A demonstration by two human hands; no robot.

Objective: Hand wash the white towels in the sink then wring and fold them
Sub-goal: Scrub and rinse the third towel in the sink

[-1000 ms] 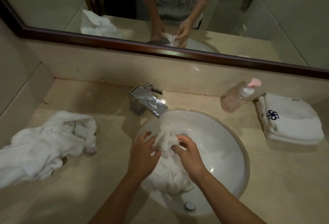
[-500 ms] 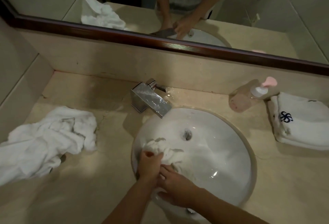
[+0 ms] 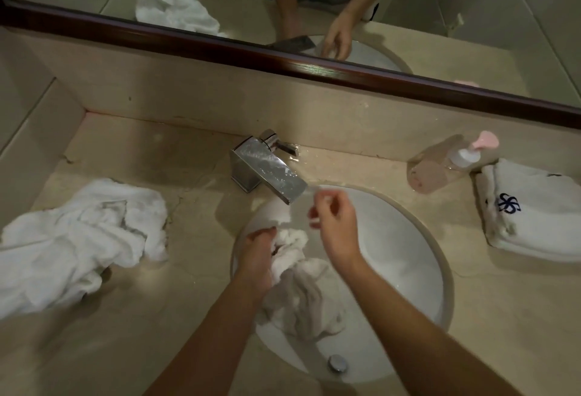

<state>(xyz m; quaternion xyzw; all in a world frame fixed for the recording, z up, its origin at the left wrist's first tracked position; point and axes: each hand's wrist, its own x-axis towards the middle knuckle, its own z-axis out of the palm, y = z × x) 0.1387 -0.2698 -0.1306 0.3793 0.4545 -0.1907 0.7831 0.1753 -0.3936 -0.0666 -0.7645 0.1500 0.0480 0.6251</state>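
Note:
A wet white towel [image 3: 298,295] lies bunched in the left half of the round white sink [image 3: 408,257]. My left hand [image 3: 256,257] grips the towel's upper bunch at the basin's left side. My right hand [image 3: 334,222] is raised above the basin just in front of the chrome tap [image 3: 267,169], fingers loosely curled and motion-blurred, holding nothing. A crumpled white towel [image 3: 78,238] lies on the counter to the left. A folded white towel [image 3: 534,216] with a dark blue emblem sits at the right.
A clear pump bottle with a pink top [image 3: 446,163] lies tipped next to the folded towel. A dark-framed mirror [image 3: 283,59] runs along the back wall. The beige stone counter [image 3: 110,348] looks wet around the tap. The drain stopper [image 3: 338,363] sits at the basin's near side.
My right hand has let go of the towel and risen toward the tap. My left hand keeps its hold on the towel, which now lies lower and more spread in the basin.

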